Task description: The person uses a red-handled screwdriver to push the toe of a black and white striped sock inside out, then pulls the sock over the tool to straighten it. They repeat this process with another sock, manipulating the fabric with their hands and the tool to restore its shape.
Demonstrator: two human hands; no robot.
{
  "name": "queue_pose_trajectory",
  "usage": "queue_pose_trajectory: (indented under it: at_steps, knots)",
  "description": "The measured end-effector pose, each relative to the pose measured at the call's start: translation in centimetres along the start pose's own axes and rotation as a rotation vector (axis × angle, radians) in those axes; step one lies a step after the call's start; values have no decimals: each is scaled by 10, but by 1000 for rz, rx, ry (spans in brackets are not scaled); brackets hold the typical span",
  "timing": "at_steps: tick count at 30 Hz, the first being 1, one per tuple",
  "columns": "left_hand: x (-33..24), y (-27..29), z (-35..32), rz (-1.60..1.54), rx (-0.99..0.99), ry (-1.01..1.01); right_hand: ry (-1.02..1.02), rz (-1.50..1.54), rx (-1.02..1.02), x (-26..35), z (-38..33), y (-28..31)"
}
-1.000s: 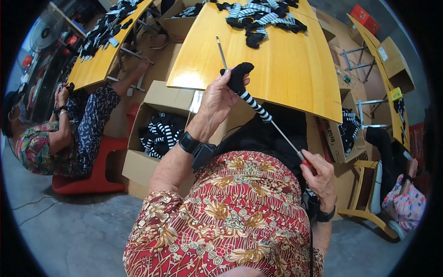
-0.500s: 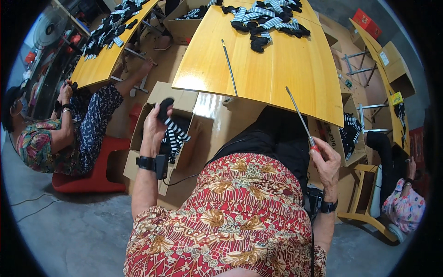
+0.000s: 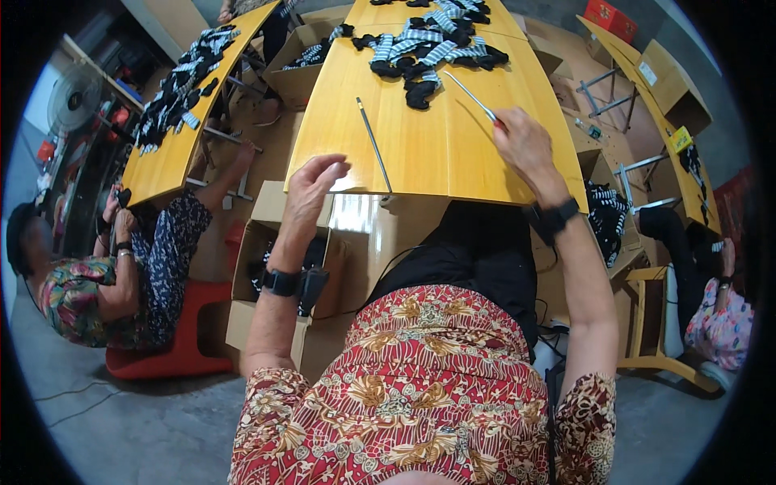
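My right hand is closed round the red handle of a screwdriver, held above the table. Its long metal shaft points up and left, toward a pile of black and striped socks on the yellow wooden table. My left hand is raised by the table's near left corner with its fingers loosely stretched out and nothing visible in them. Below it stands an open cardboard box with black and striped socks inside, partly hidden by my forearm. A thin dark rod lies on the tabletop.
At left, a person sits on a red chair beside another table bearing socks. Another person sits at far right near a wooden chair. A sock-filled box stands right of my table, another box behind its left side.
The striped sock has left my left hand, which has moved up and right from over the box. My right hand has carried the screwdriver forward over the table toward the sock pile.
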State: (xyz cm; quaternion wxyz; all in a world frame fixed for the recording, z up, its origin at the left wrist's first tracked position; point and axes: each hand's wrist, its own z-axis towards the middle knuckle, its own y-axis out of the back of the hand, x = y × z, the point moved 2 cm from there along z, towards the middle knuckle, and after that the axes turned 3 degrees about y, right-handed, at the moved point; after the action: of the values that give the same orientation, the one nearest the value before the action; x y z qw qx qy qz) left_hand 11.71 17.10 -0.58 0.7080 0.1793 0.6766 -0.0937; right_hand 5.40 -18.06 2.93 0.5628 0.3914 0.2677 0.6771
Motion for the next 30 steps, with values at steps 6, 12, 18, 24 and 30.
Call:
queue_pose_trajectory:
  at_steps: [6,12,18,24,30]
  knots:
    - [-26,-51,43,164,99,-127,128,-96,182,8,18,-25]
    - [-1,-83,70,592,25,-352,167,105,317,44,-42,43]
    - [13,-93,64,901,81,-547,-60,264,319,38,-64,72]
    - [6,-89,62,920,-23,-595,-123,110,2,-2,-65,4]
    - [-25,-73,65,-44,110,-264,-128,173,-63,14,-55,-38]
